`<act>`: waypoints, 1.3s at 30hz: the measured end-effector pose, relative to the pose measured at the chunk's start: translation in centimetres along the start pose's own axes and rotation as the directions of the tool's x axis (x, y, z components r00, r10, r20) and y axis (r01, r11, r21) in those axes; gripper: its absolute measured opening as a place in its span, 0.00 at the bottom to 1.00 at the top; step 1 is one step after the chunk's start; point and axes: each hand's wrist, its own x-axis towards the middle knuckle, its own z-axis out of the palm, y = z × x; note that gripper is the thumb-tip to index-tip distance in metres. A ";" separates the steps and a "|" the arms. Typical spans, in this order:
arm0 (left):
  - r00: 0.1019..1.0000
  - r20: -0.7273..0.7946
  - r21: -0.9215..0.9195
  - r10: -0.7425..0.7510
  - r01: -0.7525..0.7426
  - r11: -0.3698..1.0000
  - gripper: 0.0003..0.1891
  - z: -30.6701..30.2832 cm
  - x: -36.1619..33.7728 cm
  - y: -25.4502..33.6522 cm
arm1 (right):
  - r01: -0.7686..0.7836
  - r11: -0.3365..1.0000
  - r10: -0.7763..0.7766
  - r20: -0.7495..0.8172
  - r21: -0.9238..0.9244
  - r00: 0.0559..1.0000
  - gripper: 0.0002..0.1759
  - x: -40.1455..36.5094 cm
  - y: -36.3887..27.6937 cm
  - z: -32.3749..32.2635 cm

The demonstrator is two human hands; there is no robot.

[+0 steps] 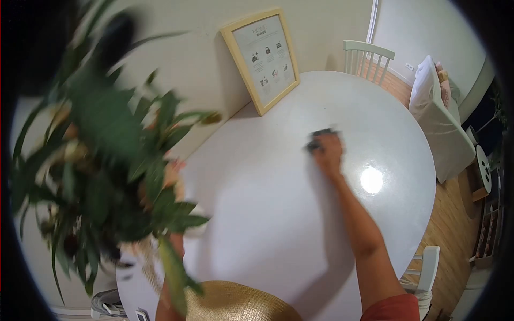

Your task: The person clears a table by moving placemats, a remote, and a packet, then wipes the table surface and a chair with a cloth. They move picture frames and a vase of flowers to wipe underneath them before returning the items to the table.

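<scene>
My right hand (pixel 329 152) is stretched out over the white oval table (pixel 257 187), its fingers closed on a dark cloth (pixel 323 137) pressed on the tabletop. The hand and cloth are slightly blurred. On the left, a large bunch of leafy green plants and flowers (pixel 107 160) fills the view. My left forearm (pixel 170 283) rises beside the bunch, and leaves and flowers hide the left hand's fingers. What that hand holds cannot be made out.
A wood-framed sign (pixel 270 61) leans on the wall at the table's back edge. White chairs stand behind (pixel 369 49) and at the lower right (pixel 428 270). A covered sofa (pixel 436 117) is at the right. A woven straw hat brim (pixel 235 302) shows at the bottom.
</scene>
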 end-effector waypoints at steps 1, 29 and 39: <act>0.999 -0.047 0.022 -0.011 0.012 1.000 0.25 -2.3 -1.5 -0.7 | 0.142 0.987 -0.144 0.018 0.075 0.989 0.21 -1.2 -5.3 1.6; 0.957 -0.287 0.134 -0.035 0.076 0.988 0.36 -9.8 -5.5 0.2 | -0.259 0.806 0.283 -0.036 -0.533 0.958 0.25 -14.9 14.9 -30.0; 0.996 0.032 0.539 0.081 -0.085 0.838 0.41 -16.1 -25.7 -0.7 | -0.099 0.979 0.001 0.475 0.181 0.880 0.29 -26.4 -6.9 -33.9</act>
